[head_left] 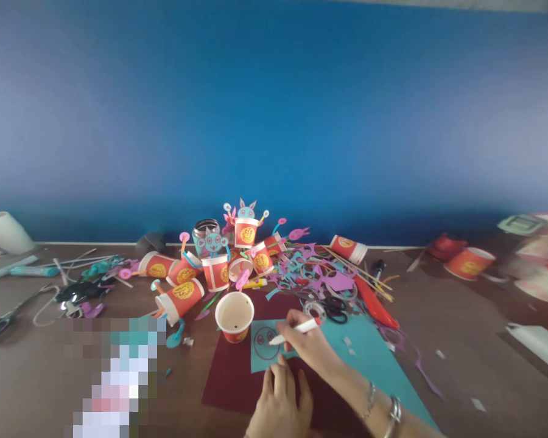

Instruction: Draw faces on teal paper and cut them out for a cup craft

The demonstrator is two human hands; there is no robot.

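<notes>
Pinched in the fingers of my right hand [311,348] is a white marker [296,330] with a red end. Its tip is by a round face drawn in dark lines on a light blue piece of paper [258,362]. My left hand [279,398] lies with its fingers stretched out at the lower edge of that piece. Below it spreads a dark maroon sheet [226,380], and a larger light blue sheet [379,359] reaches to the right, partly under my right arm. An upright red and white paper cup [234,322] stands just left of the drawing.
Behind are several paper cups, some with paper faces and straw arms, such as the rear cup [246,234]. Purple and blue paper scraps [331,280] lie beside black scissors [336,309], a tape roll [314,310] and a red object [375,303]. Other scissors [9,319] lie left.
</notes>
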